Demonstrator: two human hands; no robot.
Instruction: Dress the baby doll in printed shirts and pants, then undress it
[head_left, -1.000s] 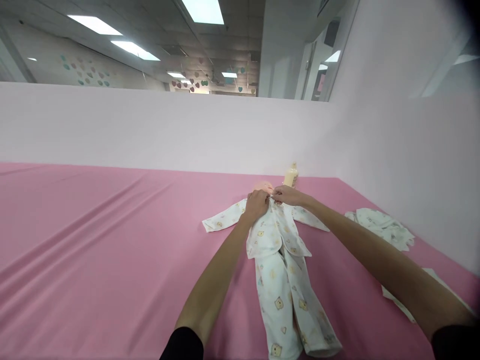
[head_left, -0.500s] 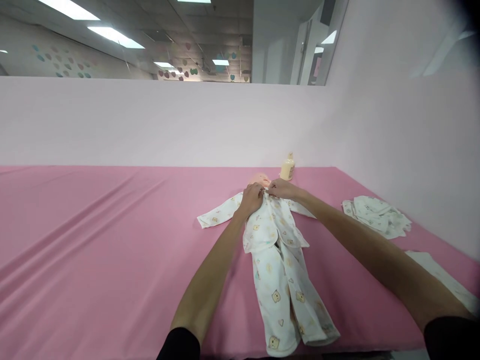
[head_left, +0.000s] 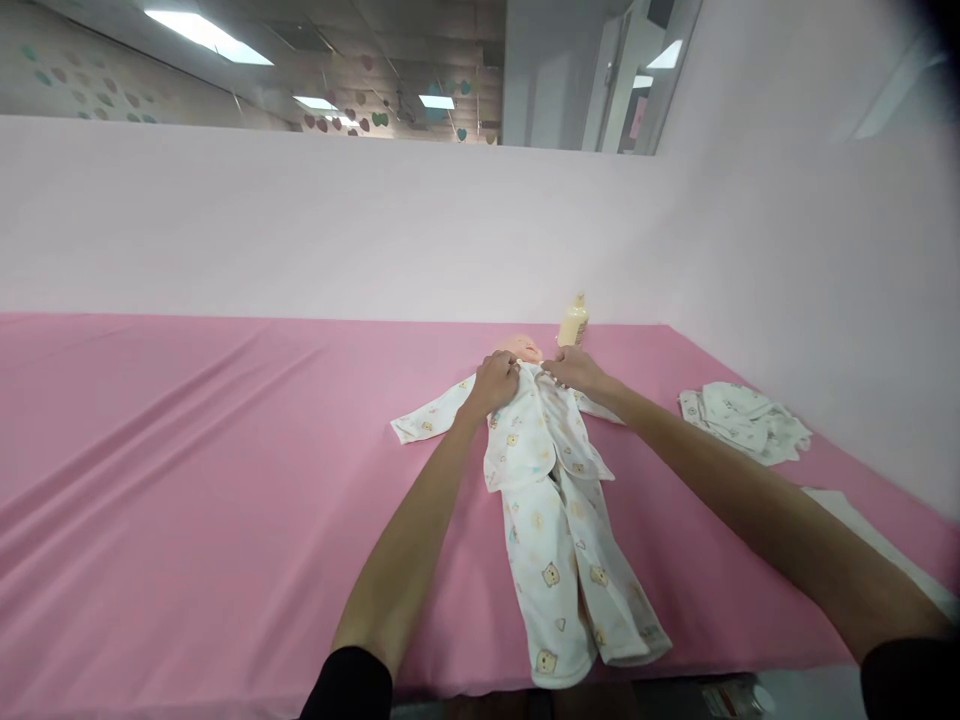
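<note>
A doll (head_left: 525, 348) lies on its back with its pinkish head toward the wall. It wears a white baby top (head_left: 517, 455) printed with small bears, and matching trousers (head_left: 546, 575) whose legs reach toward the table's near edge. My left hand (head_left: 496, 381) is closed on the top at the left of the neckline, its fingertips partly hidden. At the right of the neckline, my right hand (head_left: 574, 368) pinches the edge of the top with bent fingers. One sleeve stretches out flat to the left; my right forearm partly covers the other.
A pale yellow pump bottle (head_left: 573, 322) stands behind the doll near the wall. Folded white printed clothes (head_left: 744, 422) lie at the right, and another white cloth (head_left: 847, 515) lies nearer, partly behind my right forearm. Pink sheeting (head_left: 225, 500) covers the table.
My hands have moved apart from the middle of the collar, one to each side, leaving more of the neckline showing. The view has tilted slightly downward.
</note>
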